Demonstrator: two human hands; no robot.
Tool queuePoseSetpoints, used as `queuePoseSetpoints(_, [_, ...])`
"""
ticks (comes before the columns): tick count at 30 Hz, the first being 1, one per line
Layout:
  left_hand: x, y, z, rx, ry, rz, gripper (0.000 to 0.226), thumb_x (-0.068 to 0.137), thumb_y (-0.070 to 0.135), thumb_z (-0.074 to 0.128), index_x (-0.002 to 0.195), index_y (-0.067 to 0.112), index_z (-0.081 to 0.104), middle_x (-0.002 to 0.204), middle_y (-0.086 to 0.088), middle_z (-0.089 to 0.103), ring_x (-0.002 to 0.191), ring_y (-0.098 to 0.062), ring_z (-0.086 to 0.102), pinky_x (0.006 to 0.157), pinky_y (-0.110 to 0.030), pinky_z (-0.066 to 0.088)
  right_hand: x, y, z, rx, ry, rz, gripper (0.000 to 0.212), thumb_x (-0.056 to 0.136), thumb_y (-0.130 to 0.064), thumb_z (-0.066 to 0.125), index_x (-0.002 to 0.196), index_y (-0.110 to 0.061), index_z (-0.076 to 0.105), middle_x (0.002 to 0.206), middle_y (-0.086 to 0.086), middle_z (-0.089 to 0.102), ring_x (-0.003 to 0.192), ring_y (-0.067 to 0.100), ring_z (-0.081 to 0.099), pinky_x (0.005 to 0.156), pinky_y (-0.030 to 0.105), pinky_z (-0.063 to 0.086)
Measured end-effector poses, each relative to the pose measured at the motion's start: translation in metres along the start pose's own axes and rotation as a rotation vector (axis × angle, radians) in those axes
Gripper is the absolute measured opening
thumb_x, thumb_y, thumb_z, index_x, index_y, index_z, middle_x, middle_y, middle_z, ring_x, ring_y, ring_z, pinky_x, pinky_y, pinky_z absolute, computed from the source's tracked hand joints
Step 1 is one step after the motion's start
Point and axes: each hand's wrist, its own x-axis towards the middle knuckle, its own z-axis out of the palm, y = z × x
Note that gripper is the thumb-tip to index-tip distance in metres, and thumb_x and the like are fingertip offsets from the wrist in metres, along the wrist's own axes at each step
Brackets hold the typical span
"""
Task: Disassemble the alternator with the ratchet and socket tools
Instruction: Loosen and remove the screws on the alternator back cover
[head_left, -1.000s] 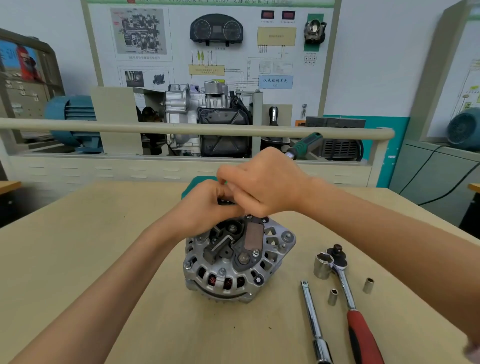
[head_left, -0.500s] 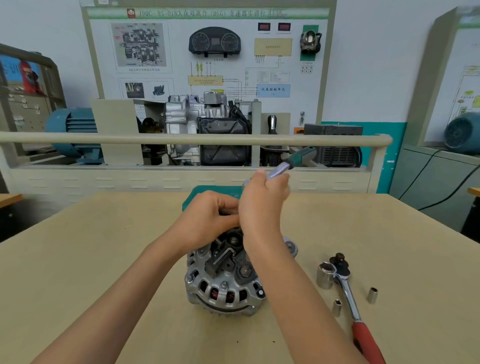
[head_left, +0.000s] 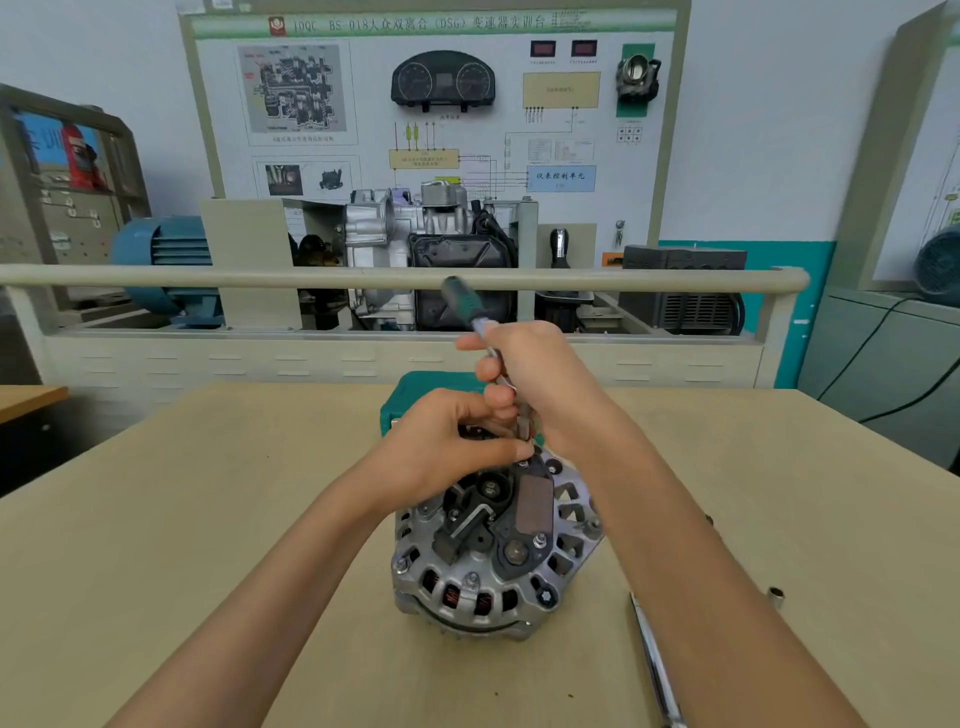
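Green-handled screwdriver (head_left: 470, 306) is gripped by its metal shank in the right hand (head_left: 540, 384), fingers curled round it, long axis tilted: handle up and away toward the rail, tip down toward the far rim of the alternator (head_left: 498, 540). Alternator sits rear face up mid-table (head_left: 182, 519), directly below both hands. Left hand (head_left: 441, 447) rests on that far rim, fingertips pinched together right by the tip; can't tell what it's holding, if anything. Extension bar (head_left: 655, 665) lies near the right forearm, a small socket (head_left: 775, 596) further right. Likely next: seat the tip straight down onto the rear-cover fastener.
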Motion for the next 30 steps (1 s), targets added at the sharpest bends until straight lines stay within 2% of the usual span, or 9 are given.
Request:
queuePoseSetpoints(2, [0.000,0.001,0.000,-0.047,-0.021,-0.036,0.007,0.079,0.005,0.071,0.075,0.010,0.067,0.073,0.014,0.067,0.075,0.003,0.060,0.076,-0.011,0.045,-0.001,-0.005,-0.007,-0.100,-0.265,0.050,0.028,0.100,-0.024,0.040,0.100,-0.007,0.061,0.042,-0.009,0.038,0.028,0.003,0.029,0.032,0.014,0.020])
queuePoseSetpoints(4, [0.000,0.000,0.000,-0.105,-0.031,-0.053,0.029,0.079,-0.001,0.069,0.070,0.026,0.062,0.065,0.022,0.064,0.072,0.012,0.058,0.071,-0.004,0.042,-0.001,-0.009,-0.013,-0.166,-0.472,0.087,0.029,0.100,-0.025,0.039,0.101,-0.006,0.062,0.043,-0.009,0.035,0.029,0.002,0.027,0.033,0.016,0.018])
queuePoseSetpoints(7, [0.000,0.002,0.001,-0.138,-0.045,-0.053,0.039,0.080,-0.006,0.066,0.074,0.032,0.063,0.068,0.025,0.066,0.078,0.015,0.059,0.073,-0.002,0.041,0.000,-0.012,-0.017,-0.134,-0.574,0.120,0.029,0.101,-0.025,0.037,0.098,-0.007,0.060,0.043,-0.010,0.034,0.028,0.001,0.027,0.035,0.017,0.015])
queuePoseSetpoints(11, [0.000,0.003,0.002,-0.100,-0.008,-0.051,0.030,0.077,-0.004,0.070,0.069,0.024,0.064,0.066,0.019,0.067,0.075,0.007,0.061,0.075,-0.008,0.044,-0.008,-0.005,-0.011,-0.081,-0.406,0.028,0.027,0.101,-0.025,0.040,0.091,-0.007,0.058,0.043,-0.008,0.037,0.029,0.003,0.030,0.034,0.016,0.020])
queuePoseSetpoints(16, [-0.002,0.002,-0.002,-0.004,-0.008,-0.023,0.020,0.078,0.002,0.069,0.085,0.019,0.074,0.081,0.009,0.073,0.078,-0.001,0.067,0.073,-0.014,0.047,-0.022,0.015,0.012,0.360,0.425,-0.271,0.027,0.103,-0.025,0.032,0.086,-0.014,0.050,0.052,-0.006,0.044,0.036,0.004,0.044,0.041,0.017,0.036])
queuePoseSetpoints(18, [-0.002,0.002,-0.002,0.008,0.005,-0.036,0.019,0.079,0.006,0.070,0.096,0.012,0.074,0.090,0.002,0.074,0.085,-0.006,0.069,0.078,-0.020,0.050,-0.023,0.016,0.012,0.645,0.567,-0.258,0.026,0.103,-0.019,0.025,0.082,-0.019,0.041,0.064,-0.004,0.048,0.041,0.002,0.054,0.045,0.017,0.042])
queuePoseSetpoints(22, [-0.004,0.000,-0.003,0.019,0.029,-0.042,0.020,0.078,0.008,0.071,0.098,0.012,0.074,0.092,-0.001,0.074,0.088,-0.009,0.069,0.085,-0.027,0.052,-0.019,0.008,0.008,0.928,0.508,-0.168,0.028,0.101,-0.011,0.024,0.082,-0.016,0.042,0.064,0.000,0.042,0.031,0.005,0.046,0.042,0.020,0.042])
queuePoseSetpoints(27, [-0.005,-0.002,-0.005,-0.030,0.001,-0.059,0.024,0.081,0.006,0.068,0.104,0.012,0.071,0.096,0.002,0.073,0.091,-0.006,0.067,0.085,-0.019,0.051,-0.004,0.001,0.005,0.720,0.336,-0.051,0.027,0.099,-0.009,0.027,0.082,-0.010,0.049,0.037,-0.007,0.036,0.027,0.004,0.032,0.034,0.013,0.032])
queuePoseSetpoints(30, [-0.003,0.000,-0.003,-0.044,-0.020,-0.060,0.023,0.082,0.004,0.067,0.104,0.012,0.071,0.095,0.009,0.072,0.090,0.002,0.065,0.080,-0.010,0.047,0.004,-0.009,-0.005,0.499,0.025,0.148,0.026,0.099,-0.014,0.032,0.083,-0.008,0.052,0.037,-0.010,0.030,0.027,0.002,0.028,0.032,0.011,0.028])
